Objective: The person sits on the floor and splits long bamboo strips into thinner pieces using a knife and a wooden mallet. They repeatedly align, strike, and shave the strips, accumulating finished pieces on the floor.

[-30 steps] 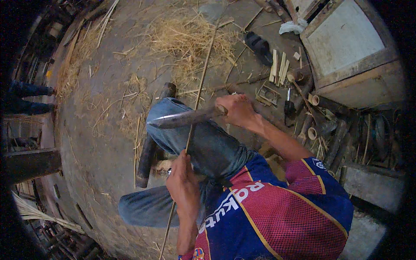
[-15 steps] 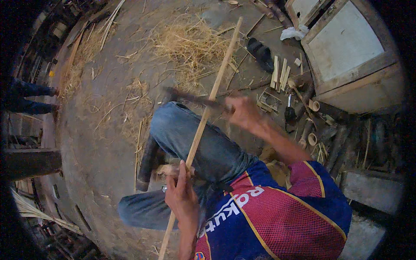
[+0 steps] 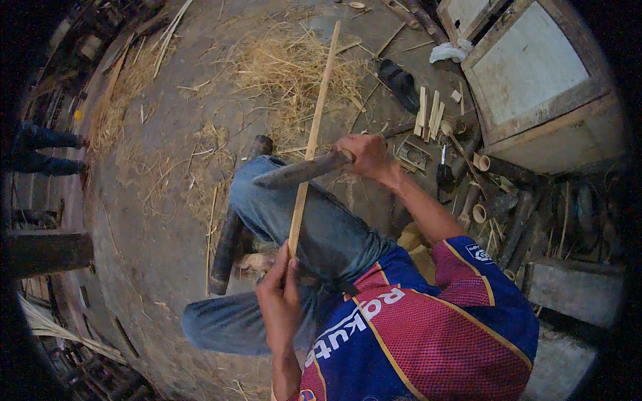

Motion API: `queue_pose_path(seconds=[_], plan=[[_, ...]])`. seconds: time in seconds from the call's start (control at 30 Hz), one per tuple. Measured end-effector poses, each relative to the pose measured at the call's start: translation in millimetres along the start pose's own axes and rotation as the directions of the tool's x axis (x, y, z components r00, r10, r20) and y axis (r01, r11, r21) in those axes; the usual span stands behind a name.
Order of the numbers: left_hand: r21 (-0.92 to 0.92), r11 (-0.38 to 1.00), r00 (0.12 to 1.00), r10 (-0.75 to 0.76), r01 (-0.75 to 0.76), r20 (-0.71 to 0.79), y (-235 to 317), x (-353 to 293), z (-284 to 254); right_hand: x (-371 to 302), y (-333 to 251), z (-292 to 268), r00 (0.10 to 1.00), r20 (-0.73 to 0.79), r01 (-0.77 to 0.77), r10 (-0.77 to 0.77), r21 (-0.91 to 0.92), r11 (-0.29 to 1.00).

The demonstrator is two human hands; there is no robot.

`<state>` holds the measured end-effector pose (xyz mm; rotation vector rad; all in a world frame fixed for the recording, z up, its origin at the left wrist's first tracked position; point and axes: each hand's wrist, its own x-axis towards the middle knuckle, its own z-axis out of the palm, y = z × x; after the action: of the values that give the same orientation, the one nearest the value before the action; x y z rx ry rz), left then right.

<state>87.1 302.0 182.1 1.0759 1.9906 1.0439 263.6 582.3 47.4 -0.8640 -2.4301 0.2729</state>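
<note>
My left hand (image 3: 281, 297) grips the near end of a long thin bamboo strip (image 3: 313, 137) that runs up and away over my raised knee in blue jeans (image 3: 321, 224). My right hand (image 3: 364, 157) is closed on the handle of a long dark blade (image 3: 297, 174). The blade lies crosswise against the strip just above my knee. The strip's far end reaches the straw pile (image 3: 287, 67) on the ground.
A dark bamboo pole (image 3: 234, 224) lies on the dirt floor by my leg. Cut bamboo sections (image 3: 485, 190), small slats (image 3: 428, 110) and a sandal (image 3: 400, 81) lie to the right. A large wooden box (image 3: 535, 80) stands at upper right. Another person's legs (image 3: 43, 150) are at far left.
The strip has slid forward so more of it extends past my knee. The blade has come back down from a raised angle and lies across the strip over the knee.
</note>
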Motion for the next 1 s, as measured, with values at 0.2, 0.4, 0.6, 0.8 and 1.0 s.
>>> queue_pose_path(seconds=[0.2,0.4,0.6,0.8,1.0], plan=[[0.01,0.995,0.993,-0.102,0.102,0.054,-2,-9,-11,-1,79,31,0.978,-0.055,-0.2,0.203,0.061,0.978],[-0.03,0.892,0.881,-0.439,0.451,0.176,-28,-64,-59,-5,154,-44,0.659,-0.116,-0.752,0.743,-0.071,0.655],[-0.084,0.922,0.921,-0.365,0.378,0.138,-33,-45,-43,-22,-7,-8,0.903,0.176,-0.412,0.393,0.091,0.907],[-0.188,0.896,0.911,-0.369,0.402,0.186,-34,-52,-48,-6,16,-3,0.89,0.131,-0.44,0.436,0.004,0.898],[-0.253,0.792,0.829,-0.507,0.556,0.234,-35,-93,-96,-4,143,-28,0.584,-0.155,-0.809,0.797,-0.041,0.586]])
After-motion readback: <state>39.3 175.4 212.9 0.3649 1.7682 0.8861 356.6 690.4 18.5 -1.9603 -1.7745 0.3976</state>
